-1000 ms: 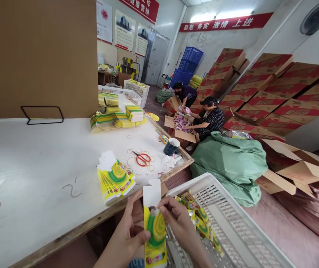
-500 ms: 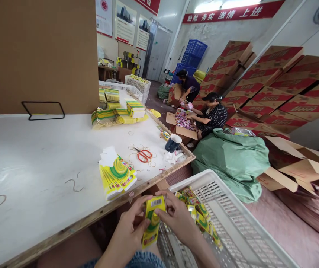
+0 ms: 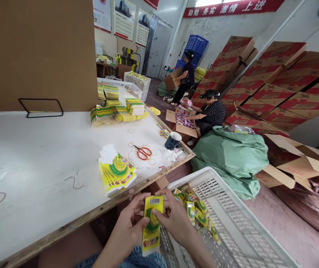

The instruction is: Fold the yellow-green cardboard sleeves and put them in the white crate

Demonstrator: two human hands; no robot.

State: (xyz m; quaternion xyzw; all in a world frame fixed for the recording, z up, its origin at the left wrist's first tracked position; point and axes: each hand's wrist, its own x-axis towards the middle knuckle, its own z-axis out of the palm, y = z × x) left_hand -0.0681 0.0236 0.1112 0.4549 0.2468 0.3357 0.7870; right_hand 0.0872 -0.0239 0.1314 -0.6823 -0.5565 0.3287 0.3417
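Both hands hold a small yellow and green carton [image 3: 151, 232], with a barcode near its upper end, just off the table's front edge. My left hand [image 3: 131, 219] grips its left side, the thumb on the front face. At the upper right, my right hand [image 3: 173, 216] has its thumb pressed on the face and fingers bent around the edge. A fanned stack of flat yellow cartons [image 3: 117, 173] lies on the white table [image 3: 48, 149] beyond my hands. Right of my hands, a white plastic basket [image 3: 232, 208] holds several filled cartons [image 3: 197, 210].
Red-handled scissors [image 3: 144, 152] lie among rubber bands, near a dark mug [image 3: 173, 140]. More banded carton stacks [image 3: 108, 113] stand farther back. A green sack [image 3: 229, 156] sits behind the basket. Two people work beyond, near stacked boxes [image 3: 282, 82].
The carton in my hands now faces me more squarely and hangs slightly lower. The far person has straightened up with a cardboard box.
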